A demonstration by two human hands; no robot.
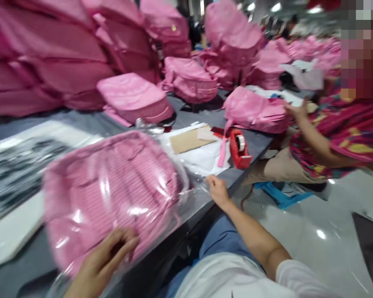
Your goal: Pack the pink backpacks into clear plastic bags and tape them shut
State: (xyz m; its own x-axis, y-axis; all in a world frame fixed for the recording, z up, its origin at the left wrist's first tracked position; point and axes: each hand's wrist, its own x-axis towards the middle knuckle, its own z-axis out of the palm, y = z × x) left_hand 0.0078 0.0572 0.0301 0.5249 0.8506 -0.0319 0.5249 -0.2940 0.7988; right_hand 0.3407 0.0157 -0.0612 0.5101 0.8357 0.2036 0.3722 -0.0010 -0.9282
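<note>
A pink backpack [112,182] lies on the table inside a clear plastic bag [185,178], its padded, ribbed side facing up. My left hand [108,252] is on the near side of the wrapped backpack, fingers curled and the tips close to the thumb against the plastic. On the other side, my right hand [217,190] pinches the loose end of the bag and holds it stretched out to the right. A red tape dispenser [240,149] stands just beyond that hand, with a pink strap next to it.
Brown cardboard [191,140] and white sheets lie behind the bag. Flat plastic-wrapped packs [21,174] cover the left side. Pink backpacks [133,97] are piled along the back. At right, a seated person's hand [298,111] touches another pink backpack [256,109]. A blue stool [279,196] is below.
</note>
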